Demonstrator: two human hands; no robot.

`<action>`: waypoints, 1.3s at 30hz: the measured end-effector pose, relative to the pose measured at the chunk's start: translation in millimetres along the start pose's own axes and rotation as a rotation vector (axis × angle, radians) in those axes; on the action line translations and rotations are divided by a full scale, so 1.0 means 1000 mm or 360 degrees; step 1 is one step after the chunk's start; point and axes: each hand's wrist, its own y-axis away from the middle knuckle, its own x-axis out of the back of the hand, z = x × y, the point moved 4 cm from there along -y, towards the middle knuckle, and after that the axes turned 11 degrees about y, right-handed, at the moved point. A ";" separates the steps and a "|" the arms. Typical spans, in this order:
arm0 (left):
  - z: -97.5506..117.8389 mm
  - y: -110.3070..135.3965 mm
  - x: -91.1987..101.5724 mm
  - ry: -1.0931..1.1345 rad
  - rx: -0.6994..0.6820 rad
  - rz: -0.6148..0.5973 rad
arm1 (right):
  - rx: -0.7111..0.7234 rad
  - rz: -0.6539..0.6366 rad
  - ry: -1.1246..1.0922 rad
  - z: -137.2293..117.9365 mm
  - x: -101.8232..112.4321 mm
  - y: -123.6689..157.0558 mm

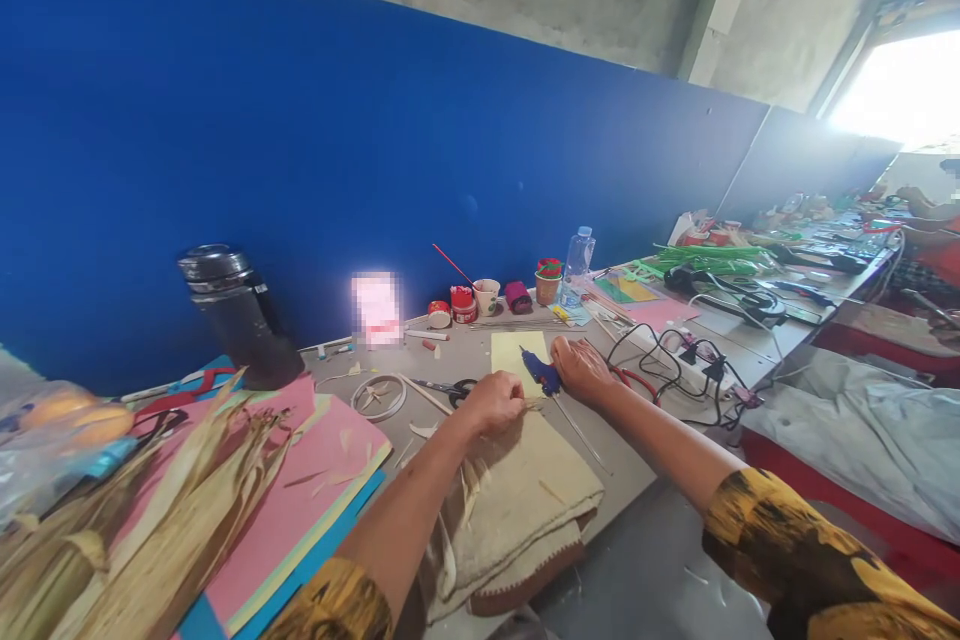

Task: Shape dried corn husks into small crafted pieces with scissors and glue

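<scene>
Blue glue gun (pixel 546 376) near the middle of the bench (pixel 626 490), between two working hands. The right hand (pixel 581 370) is holding the gun from its right side, the grip closing around a handle that the fingers are largely hiding. The nozzle is pointing far and left, above a pale yellow sheet (pixel 510 350); a thin pale rod (pixel 583 435) is trailing from the gun's rear towards the near right. The left hand (pixel 496 400) is hovering just left of the gun, by the far edge of a folded cloth (pixel 540 510). Its grip is narrow, the fingers curling together beside some dry strands (pixel 534 406); whether it is pinching them, one cannot tell. Scissors (pixel 456 390) are lying just left of this hand, and dry husks (pixel 187 510) are covering part of the pink sheets (pixel 300 510) at the near left. Black cables (pixel 645 375) are looping on the right. In our judgement, good practice is calling for a steady left hand, fingertips staying well apart from the nozzle, light trigger pressure giving small dabs, and slack cables running free of the right forearm.
</scene>
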 end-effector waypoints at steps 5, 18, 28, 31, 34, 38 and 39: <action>0.003 -0.003 -0.004 -0.0135 0.0090 -0.0138 | 0.0036 -0.0016 -0.0058 0.012 0.000 0.004; -0.001 0.000 0.018 0.0106 0.0088 0.0222 | -0.0109 -0.0110 -0.0458 0.016 0.011 -0.031; -0.018 0.090 0.071 0.0691 0.0098 0.0617 | 0.0113 -0.0562 -0.0531 -0.018 0.021 -0.104; -0.031 0.104 0.072 0.0719 0.0175 0.0705 | 0.0144 -0.0674 -0.0402 -0.025 0.022 -0.112; -0.038 0.108 0.071 0.0757 0.0219 0.0745 | 0.0154 -0.0769 -0.0249 -0.032 0.022 -0.119; -0.039 0.110 0.071 0.0789 0.0217 0.0747 | 0.0194 -0.0912 -0.0101 -0.040 0.019 -0.129; -0.039 0.110 0.072 0.0791 0.0216 0.0747 | 0.0214 -0.0944 -0.0078 -0.041 0.018 -0.132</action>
